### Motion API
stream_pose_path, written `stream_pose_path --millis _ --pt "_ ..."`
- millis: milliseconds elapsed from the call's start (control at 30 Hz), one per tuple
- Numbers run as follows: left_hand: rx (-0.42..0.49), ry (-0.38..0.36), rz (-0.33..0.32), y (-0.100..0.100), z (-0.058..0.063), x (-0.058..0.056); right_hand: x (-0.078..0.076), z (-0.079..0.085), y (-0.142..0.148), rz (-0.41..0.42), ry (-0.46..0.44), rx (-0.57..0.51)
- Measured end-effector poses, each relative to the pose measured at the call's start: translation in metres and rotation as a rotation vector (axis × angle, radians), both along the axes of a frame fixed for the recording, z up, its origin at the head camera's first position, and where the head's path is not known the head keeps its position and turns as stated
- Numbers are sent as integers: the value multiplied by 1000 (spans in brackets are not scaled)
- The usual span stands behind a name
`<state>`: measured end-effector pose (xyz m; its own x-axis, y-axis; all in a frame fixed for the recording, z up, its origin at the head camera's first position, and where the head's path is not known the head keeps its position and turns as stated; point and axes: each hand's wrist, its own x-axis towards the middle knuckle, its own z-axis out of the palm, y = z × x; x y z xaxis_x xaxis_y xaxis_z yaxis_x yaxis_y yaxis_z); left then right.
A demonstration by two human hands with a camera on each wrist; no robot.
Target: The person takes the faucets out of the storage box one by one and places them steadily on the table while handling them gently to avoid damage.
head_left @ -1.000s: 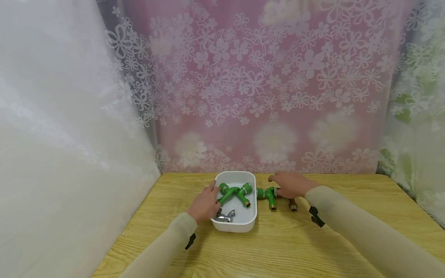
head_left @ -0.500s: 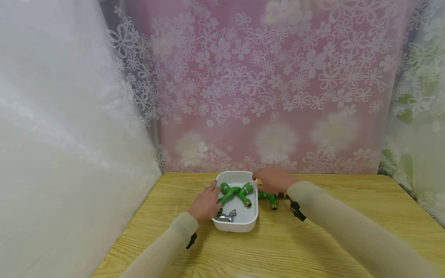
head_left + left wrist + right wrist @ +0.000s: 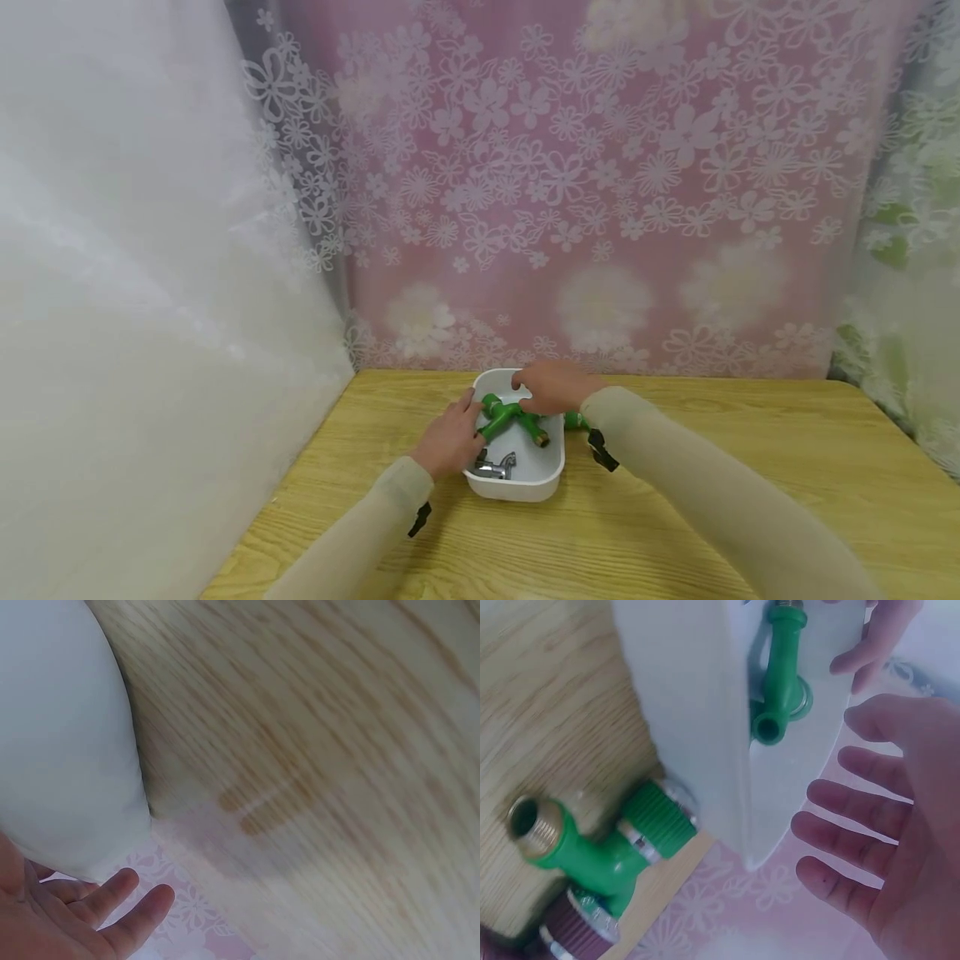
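A white plastic basin [image 3: 517, 492] stands on the table. Crossed inside it lie two green plastic taps [image 3: 497, 423] with brass threaded ends, and a chrome tap [image 3: 495, 469] rests near its front left. My left hand [image 3: 448, 437] rests on the basin's left rim, some fingers straight along the outside. Over the basin's right rear rim hovers my right hand [image 3: 558, 387], its fingers spread and holding nothing, palm visible in the right wrist view. Just outside the right wall lies another green tap [image 3: 607, 859].
Beside the outer green tap lies a brown tap [image 3: 577, 926], mostly out of frame and hidden by my right sleeve in the head view. The wooden table [image 3: 712, 467] runs back to a pink flowered curtain [image 3: 600, 167]. A whitish sheet [image 3: 150, 292] hangs on the left.
My right hand has moved left, from above the taps beside the basin to over its right rim. The left hand stays on the left rim. The view has shifted slightly.
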<state>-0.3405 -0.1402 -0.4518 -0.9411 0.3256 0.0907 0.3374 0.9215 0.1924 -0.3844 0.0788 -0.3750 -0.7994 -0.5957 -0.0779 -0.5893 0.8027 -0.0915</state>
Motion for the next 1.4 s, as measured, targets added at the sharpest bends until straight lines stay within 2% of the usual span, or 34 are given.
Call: stream_pose_path --millis 233,367,567,700,867,1100,1400 --pt "-11 -8 0 3 3 0 -4 -1 -13 -4 9 4" --pt "3 -4 -1 3 3 1 -7 -5 -20 -24 -35 9" --pt "11 3 -5 2 1 4 -12 -17 -30 25 -127 7" --pt "4 -1 -6 2 1 6 -18 -29 -35 46 -151 33" --pt "4 1 -2 2 1 6 -21 -38 -41 14 -177 79" --pt "-4 7 -2 2 3 6 -12 -32 -47 -31 -209 104" --pt "-14 39 -31 1 2 3 -7 -27 -50 1 -190 74"
